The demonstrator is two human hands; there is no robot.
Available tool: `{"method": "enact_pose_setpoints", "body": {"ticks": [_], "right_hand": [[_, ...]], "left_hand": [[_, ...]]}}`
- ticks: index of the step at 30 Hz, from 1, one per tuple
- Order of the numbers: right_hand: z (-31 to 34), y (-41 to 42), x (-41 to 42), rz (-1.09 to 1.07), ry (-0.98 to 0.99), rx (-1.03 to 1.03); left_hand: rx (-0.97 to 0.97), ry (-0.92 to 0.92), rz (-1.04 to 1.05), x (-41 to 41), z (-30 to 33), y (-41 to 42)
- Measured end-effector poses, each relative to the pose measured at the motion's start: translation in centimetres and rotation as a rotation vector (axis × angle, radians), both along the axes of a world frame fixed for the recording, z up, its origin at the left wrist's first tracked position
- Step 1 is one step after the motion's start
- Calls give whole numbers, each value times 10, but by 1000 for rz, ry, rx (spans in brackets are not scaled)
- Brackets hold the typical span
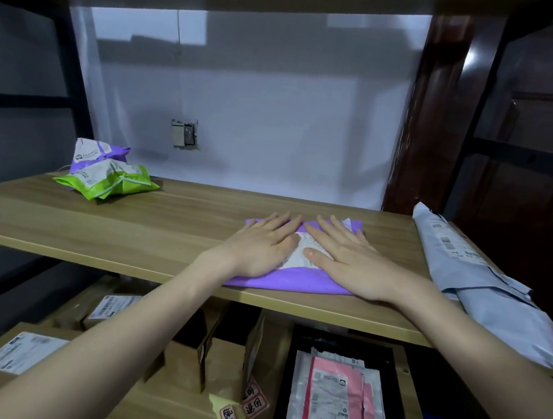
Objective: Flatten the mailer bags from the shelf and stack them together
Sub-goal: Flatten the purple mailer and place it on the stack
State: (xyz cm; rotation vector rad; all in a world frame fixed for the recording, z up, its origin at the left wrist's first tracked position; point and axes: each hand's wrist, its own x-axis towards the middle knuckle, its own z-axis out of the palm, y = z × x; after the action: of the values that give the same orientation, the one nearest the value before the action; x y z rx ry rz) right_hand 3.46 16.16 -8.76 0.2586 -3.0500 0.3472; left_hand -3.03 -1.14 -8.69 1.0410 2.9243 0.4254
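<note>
A purple mailer bag [291, 281] with a white label lies flat near the front edge of the wooden shelf [134, 228]. My left hand [260, 244] presses on its left part with straight fingers. My right hand [347, 259] presses flat on its right part, fingertips almost meeting those of the left. At the shelf's back left sit two crumpled mailers, a purple one [99, 155] on a green one [108, 184]. A grey mailer bag [481, 285] lies along the right end of the shelf.
A white wall panel with a socket [185, 134] backs the shelf. Dark metal uprights stand left and right. Below the shelf are cardboard boxes [22, 354], a brown paper bag [223, 367] and a pink mailer [334, 407] in clear plastic.
</note>
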Motion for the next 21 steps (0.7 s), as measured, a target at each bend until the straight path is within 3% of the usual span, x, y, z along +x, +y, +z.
{"method": "enact_pose_setpoints", "body": {"ticks": [21], "right_hand": [[-6, 0, -3, -1, -85, 10]], "left_hand": [[-39, 18, 15, 2, -1, 2]]}}
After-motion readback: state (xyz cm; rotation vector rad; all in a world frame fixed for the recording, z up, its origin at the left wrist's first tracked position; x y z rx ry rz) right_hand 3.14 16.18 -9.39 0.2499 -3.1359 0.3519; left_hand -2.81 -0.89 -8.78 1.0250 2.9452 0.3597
